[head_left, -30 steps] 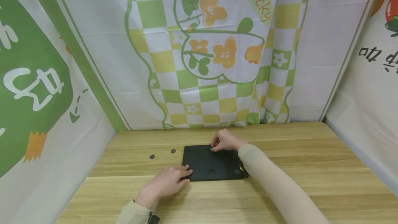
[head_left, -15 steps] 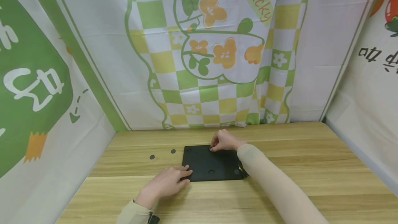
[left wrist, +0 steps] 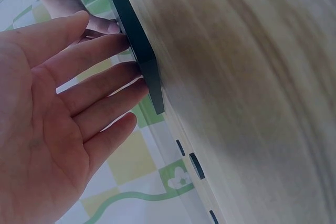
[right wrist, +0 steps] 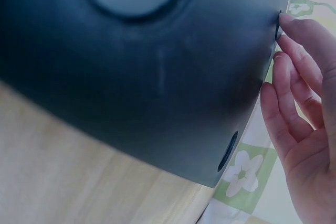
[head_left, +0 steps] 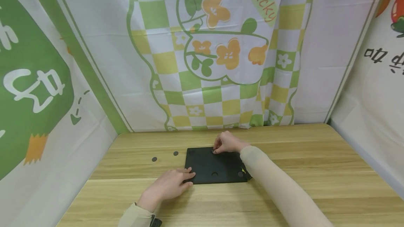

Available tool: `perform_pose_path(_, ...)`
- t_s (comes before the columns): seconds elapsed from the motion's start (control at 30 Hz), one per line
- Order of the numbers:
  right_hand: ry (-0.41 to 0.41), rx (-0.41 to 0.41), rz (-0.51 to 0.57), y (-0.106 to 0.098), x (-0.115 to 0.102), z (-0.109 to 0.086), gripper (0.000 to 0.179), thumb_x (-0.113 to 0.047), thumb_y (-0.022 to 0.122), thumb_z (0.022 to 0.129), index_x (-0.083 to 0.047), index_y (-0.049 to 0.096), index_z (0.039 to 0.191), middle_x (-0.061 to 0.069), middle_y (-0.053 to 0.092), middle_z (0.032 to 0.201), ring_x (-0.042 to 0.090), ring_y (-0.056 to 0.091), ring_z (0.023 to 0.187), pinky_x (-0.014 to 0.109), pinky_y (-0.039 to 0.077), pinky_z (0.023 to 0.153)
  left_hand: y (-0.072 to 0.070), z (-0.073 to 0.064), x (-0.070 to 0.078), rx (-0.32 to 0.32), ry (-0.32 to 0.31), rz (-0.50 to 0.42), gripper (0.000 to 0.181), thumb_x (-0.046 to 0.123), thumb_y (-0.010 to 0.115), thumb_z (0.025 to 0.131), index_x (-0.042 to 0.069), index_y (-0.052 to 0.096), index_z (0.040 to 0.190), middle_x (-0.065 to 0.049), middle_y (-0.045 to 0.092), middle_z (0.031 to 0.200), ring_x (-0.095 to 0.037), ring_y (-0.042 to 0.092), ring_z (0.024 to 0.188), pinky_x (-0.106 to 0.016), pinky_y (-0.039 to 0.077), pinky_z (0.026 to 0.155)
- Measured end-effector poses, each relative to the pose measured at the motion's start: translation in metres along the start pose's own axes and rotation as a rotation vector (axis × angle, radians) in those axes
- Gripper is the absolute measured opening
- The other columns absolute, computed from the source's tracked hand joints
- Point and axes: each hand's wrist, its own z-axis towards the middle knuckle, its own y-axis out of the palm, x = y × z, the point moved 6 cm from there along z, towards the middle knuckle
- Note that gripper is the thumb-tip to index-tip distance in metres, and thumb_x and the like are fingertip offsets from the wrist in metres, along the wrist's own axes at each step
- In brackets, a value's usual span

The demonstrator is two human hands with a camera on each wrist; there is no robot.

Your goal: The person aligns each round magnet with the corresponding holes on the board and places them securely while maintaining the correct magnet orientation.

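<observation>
A flat black board [head_left: 203, 164] with round recesses lies on the wooden table. My left hand [head_left: 173, 184] rests its extended fingertips on the board's left edge, and the left wrist view shows those fingers straight. At the far edge of the board, my right hand [head_left: 228, 142] pinches a small dark disc [right wrist: 278, 26] between thumb and index finger, on or just over the surface. Two loose dark discs, one [head_left: 175, 153] nearer the board and one [head_left: 154, 159] farther left, lie on the table. A greyish disc [head_left: 240, 174] sits in the near right recess.
A near middle recess [head_left: 214, 174] and a far left recess [head_left: 191, 152] show in the board. Beside its right edge is a black item with a yellow mark [head_left: 245, 171], partly covered by the right forearm. A patterned curtain [head_left: 221, 108] hangs behind the table [head_left: 300, 164].
My right hand and forearm have shifted very slightly to the left, still pinching the disc at the far edge. The left hand, board and loose discs stay put.
</observation>
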Motion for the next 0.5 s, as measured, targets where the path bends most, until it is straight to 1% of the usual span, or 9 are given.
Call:
perform_pose_path(0.33,0.022,-0.014,-0.017,-0.0003,-0.0003,0.0013,0.008,-0.025,0.080,0.076,-0.019,0.075,0.078,-0.009,0.071,0.076,0.001,0.064,0.070,0.019,0.053,0.067,0.0010,0.0002,-0.0016,-0.012,-0.007,-0.005,0.038,0.029,0.056,0.095,0.013,0.061,0.129,-0.012,0.056,0.135,-0.029,0.055,0.122,-0.047,0.047,0.096)
perform_pose_path(0.5,0.033,-0.021,-0.012,0.0001,0.0008,0.0020,0.009,-0.026,0.080,0.076,-0.019,0.076,0.079,-0.009,0.071,0.077,0.001,0.064,0.070,0.020,0.053,0.067,0.0012,0.0002,-0.0017,-0.007,-0.006,-0.007,0.037,0.029,0.056,0.096,0.013,0.061,0.129,-0.013,0.056,0.135,-0.029,0.055,0.122,-0.048,0.047,0.096)
